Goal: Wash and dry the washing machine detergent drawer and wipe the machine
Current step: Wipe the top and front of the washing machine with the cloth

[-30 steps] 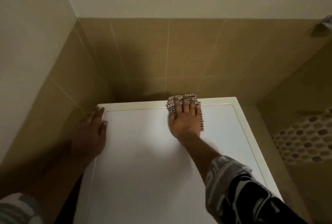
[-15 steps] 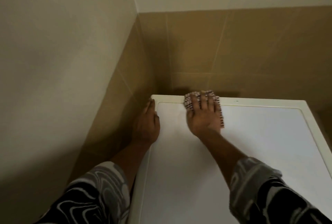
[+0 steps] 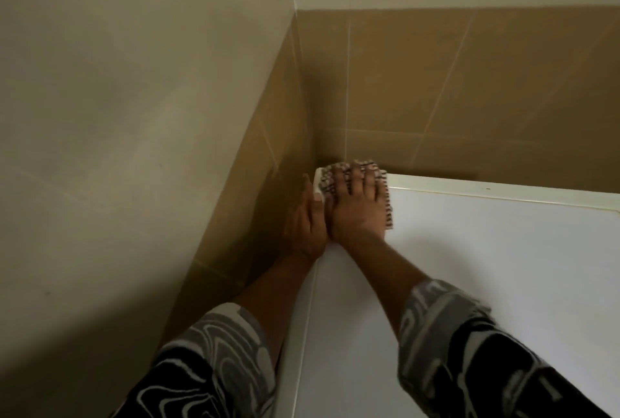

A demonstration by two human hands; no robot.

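Note:
The washing machine's white top [image 3: 486, 266] fills the lower right of the head view. A checked cloth [image 3: 339, 173] lies at its far left corner. My right hand [image 3: 357, 213] presses flat on the cloth with fingers spread, covering most of it. My left hand [image 3: 307, 226] rests on the left edge of the top, thumb side touching my right hand, fingers apart and holding nothing. The detergent drawer is out of view.
Tan tiled walls [image 3: 453, 89] meet in a corner right behind the machine's far left corner. The left wall [image 3: 134, 115] runs close along the machine's left side. A cream rim [image 3: 503, 194] borders the top's far edge.
My right hand has slid the cloth left along the far edge into the far left corner, up against my left hand. The view has swung left.

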